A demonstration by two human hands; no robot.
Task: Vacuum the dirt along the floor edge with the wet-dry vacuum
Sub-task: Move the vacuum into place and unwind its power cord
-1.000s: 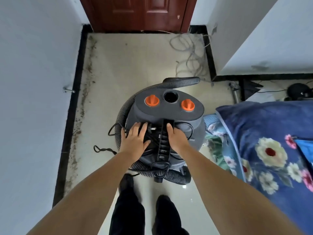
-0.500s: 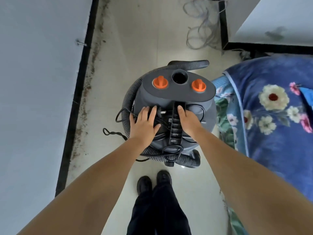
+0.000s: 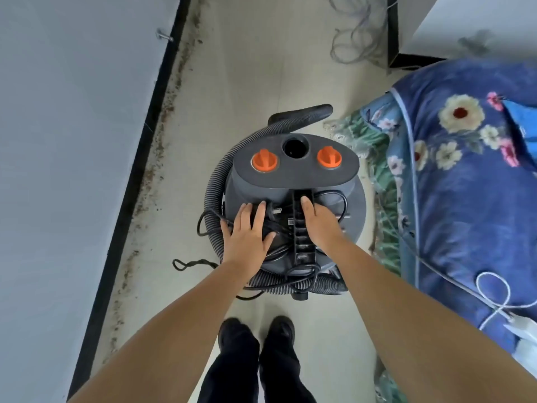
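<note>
Location: a home bedroom. Indicators: blue floral quilted bedspread (image 3: 470, 181) over a bed edge, pale tiled floor (image 3: 261, 68), white painted walls (image 3: 72, 126) with black skirting.

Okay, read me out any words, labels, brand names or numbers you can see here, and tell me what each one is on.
No text here can be read.
Small white sticker on the wet-dry vacuum lid, beside the carry handle: looks like a barcode label, too small and blurred to read.
Orange knobs: no markings visible.

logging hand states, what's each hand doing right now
Left hand: open, fingers flat on the power cord atop the vacuum.
Right hand: open, resting beside the handle.
</note>
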